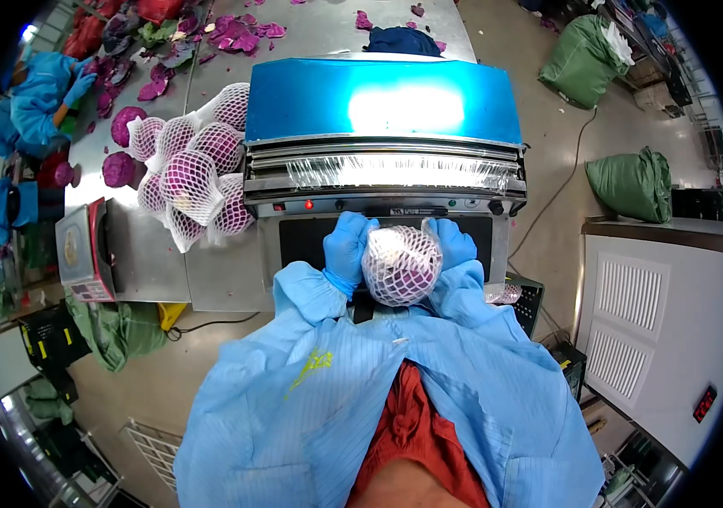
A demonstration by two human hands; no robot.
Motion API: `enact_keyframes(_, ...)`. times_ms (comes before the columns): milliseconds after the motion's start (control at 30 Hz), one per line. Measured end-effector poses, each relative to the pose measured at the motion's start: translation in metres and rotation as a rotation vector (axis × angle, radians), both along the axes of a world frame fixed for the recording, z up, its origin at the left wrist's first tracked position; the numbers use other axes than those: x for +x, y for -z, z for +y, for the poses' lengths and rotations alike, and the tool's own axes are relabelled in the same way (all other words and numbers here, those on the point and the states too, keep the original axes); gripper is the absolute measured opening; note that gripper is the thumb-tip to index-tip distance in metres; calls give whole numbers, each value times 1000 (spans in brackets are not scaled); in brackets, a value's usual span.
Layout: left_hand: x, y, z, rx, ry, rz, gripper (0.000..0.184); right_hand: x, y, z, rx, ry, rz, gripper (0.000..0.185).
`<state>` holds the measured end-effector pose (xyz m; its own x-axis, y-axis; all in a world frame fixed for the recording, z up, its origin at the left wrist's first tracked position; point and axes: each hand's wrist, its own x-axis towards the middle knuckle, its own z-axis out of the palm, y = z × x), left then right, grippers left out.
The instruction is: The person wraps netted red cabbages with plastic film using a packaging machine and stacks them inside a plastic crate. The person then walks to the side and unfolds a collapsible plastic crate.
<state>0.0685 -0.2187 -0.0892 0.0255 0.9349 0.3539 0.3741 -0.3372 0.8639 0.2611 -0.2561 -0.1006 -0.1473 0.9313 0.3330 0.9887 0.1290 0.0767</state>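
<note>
A purple cabbage in a white foam net [402, 266] is held in front of my chest, over the black plate of the wrapping machine. Clear plastic film shows as a sheen around it. My left hand [345, 251], in a blue glove, is closed at the cabbage's left side. On the opposite side my right hand [456, 244], gloved alike, is closed too. Both appear to grip gathered film; the fingertips are partly hidden. Just beyond stands the wrapping machine [385, 102], with a blue top, a red lit switch and a strip of film [395, 173] across its front.
Several netted cabbages [189, 178] are heaped left of the machine, near bare cabbages [118, 169]. A scale [86, 250] sits at the table's left edge. Loose purple leaves [234, 34] litter the far table. Co-workers in blue [40, 97] are at left; green sacks [632, 184] lie right.
</note>
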Motion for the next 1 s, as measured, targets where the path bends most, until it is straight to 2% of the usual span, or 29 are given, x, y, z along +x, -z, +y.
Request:
enact_keyframes(67,6,-2,6,-88,142,-196,12,0,-11,5,83,-43,4,9)
enact_keyframes(100,10,-3,5,-149,220,-304,13,3,-20,6,203,-136,271,7)
enact_keyframes(200,28,-10,8,-372,412,-682,16,19,-8,3,121,-161,502,9)
enact_keyframes(233,36,-22,9,-447,465,-807,16,17,-23,3,111,-124,708,7)
enact_keyframes(267,42,-35,9,-522,516,-931,15,20,-31,1,71,-82,762,7)
enact_keyframes(300,47,-52,11,-554,560,-903,12,23,-36,-1,34,-42,819,7)
enact_keyframes(367,56,-66,10,-705,664,-1078,11,28,-55,-7,-70,-11,1035,8)
enact_keyframes(433,60,-77,13,-775,827,-1166,16,30,-59,-11,-56,-14,1073,9)
enact_keyframes(533,48,-94,21,-890,850,-719,26,28,-76,-25,-56,60,1215,10)
enact_keyframes(567,40,-98,23,-967,838,-607,31,28,-82,-24,35,18,1137,10)
enact_keyframes(600,35,-91,25,-897,860,-394,29,27,-88,-22,126,-22,1057,10)
enact_keyframes(667,20,-73,19,-1118,861,-429,28,19,-101,-22,188,-83,943,11)
enact_keyframes(733,12,-82,8,-1223,717,-399,33,17,-102,-22,185,-161,825,11)
enact_keyframes(800,8,-101,4,-1329,674,-206,35,13,-96,-31,84,-151,838,8)
enact_keyframes(900,11,-112,-19,-1322,587,-290,40,12,-105,-34,41,-253,854,8)
enact_keyframes(1000,17,-134,-32,-1034,673,-117,40,19,-112,-32,-19,-421,890,8)
